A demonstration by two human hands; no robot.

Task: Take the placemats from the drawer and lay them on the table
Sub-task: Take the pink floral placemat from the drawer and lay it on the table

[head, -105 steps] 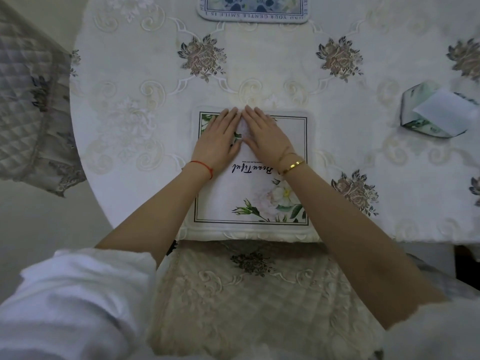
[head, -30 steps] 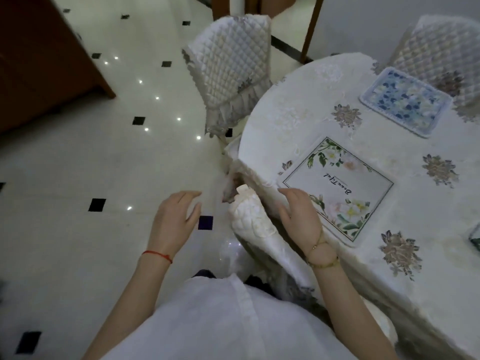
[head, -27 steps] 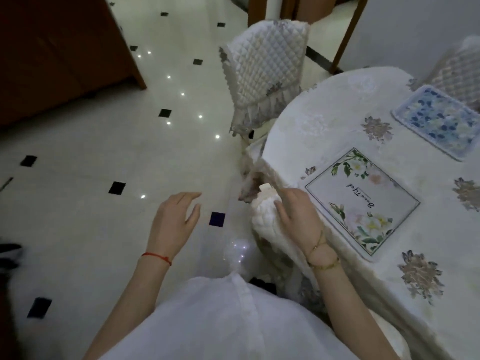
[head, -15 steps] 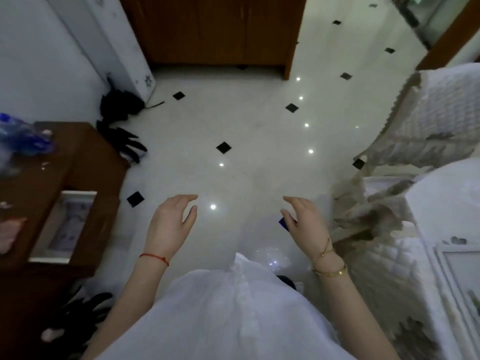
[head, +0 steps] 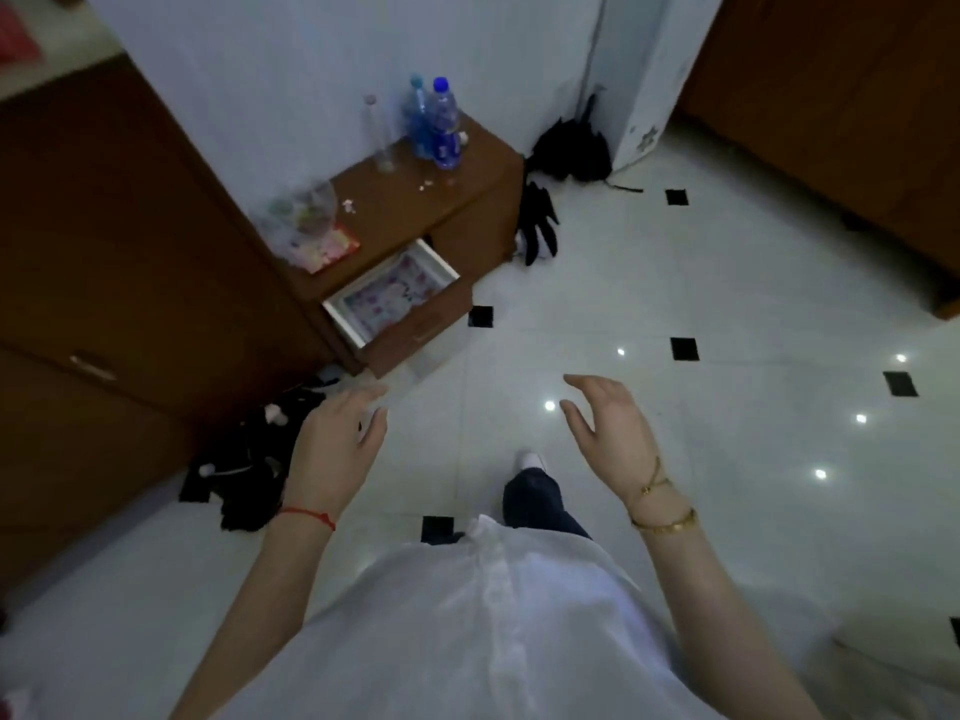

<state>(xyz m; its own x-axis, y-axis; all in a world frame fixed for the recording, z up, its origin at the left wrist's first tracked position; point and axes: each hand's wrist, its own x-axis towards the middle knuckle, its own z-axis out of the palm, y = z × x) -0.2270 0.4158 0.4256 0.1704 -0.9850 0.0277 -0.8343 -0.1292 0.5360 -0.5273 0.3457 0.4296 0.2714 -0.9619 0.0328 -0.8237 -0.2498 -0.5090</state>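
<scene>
A patterned placemat (head: 392,295) is seen lying in the open drawer (head: 415,324) of a wooden nightstand (head: 452,200). Blue bottles (head: 434,124) stand on top. Left hand (head: 335,449) and right hand (head: 613,426) are held empty, fingers relaxed, above the tiled floor (head: 701,283). Dark clutter (head: 249,470) beside the drawer is blurred.

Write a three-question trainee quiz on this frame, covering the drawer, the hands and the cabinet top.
1. True or false: the drawer of the low cabinet is pulled open.
2. What lies in the drawer? A) a patterned placemat B) folded towels C) cutlery
3. What does each hand hold?

Key
1. True.
2. A: a pale placemat with a pinkish print lies flat inside.
3. Nothing: the left hand and right hand hang over the tiled floor, fingers relaxed.
</scene>
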